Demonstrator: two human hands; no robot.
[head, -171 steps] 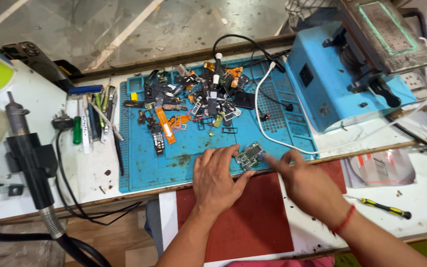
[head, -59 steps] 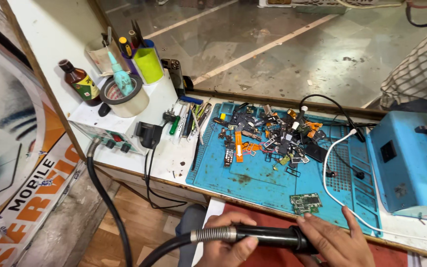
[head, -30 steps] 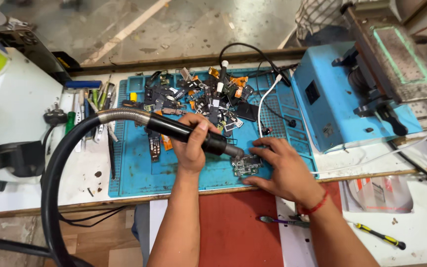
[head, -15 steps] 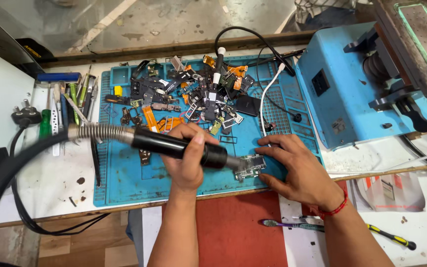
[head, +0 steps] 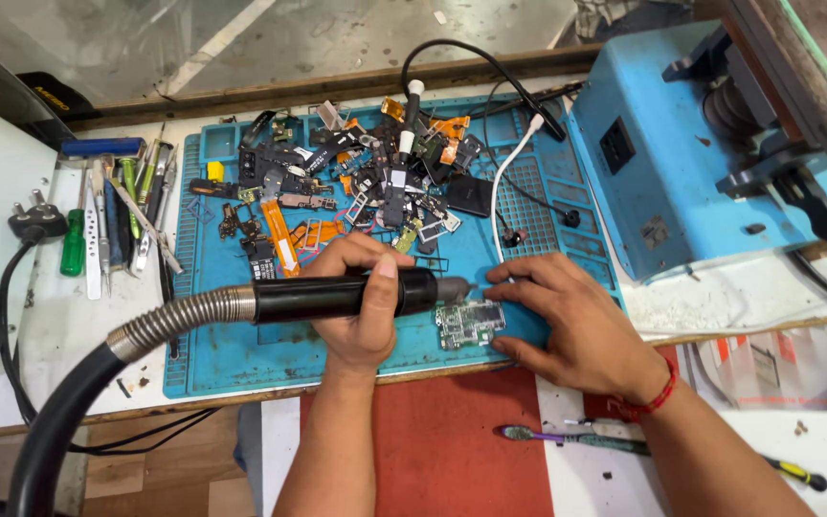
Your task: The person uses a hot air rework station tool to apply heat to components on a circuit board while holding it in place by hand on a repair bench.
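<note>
I have the left hand (head: 361, 311) wrapped around the black cylindrical handle of the hot-air tool (head: 337, 295), fingers closed on it, with its ribbed metal hose (head: 179, 321) trailing off to the left. The grey nozzle tip (head: 454, 287) sits just above the upper left corner of the small green circuit board (head: 469, 323), which lies flat near the front edge of the blue silicone work mat (head: 232, 335).

My right hand (head: 567, 321) lies spread and palm-down beside the board, fingertips on or at its right edge, pinning it to the mat; it grips nothing. I cannot quite tell whether the nozzle touches the board or hovers just over it.

I judge this to be the heating step: air is directed at one spot on the board while the other hand steadies it. The next move calls for a steady nozzle kept close over that spot, and fingers held clear of the heat.

Beyond the board sits a heap of small black and orange phone parts (head: 356, 187); a blue box-shaped machine (head: 681, 172) stands to the right.
</note>
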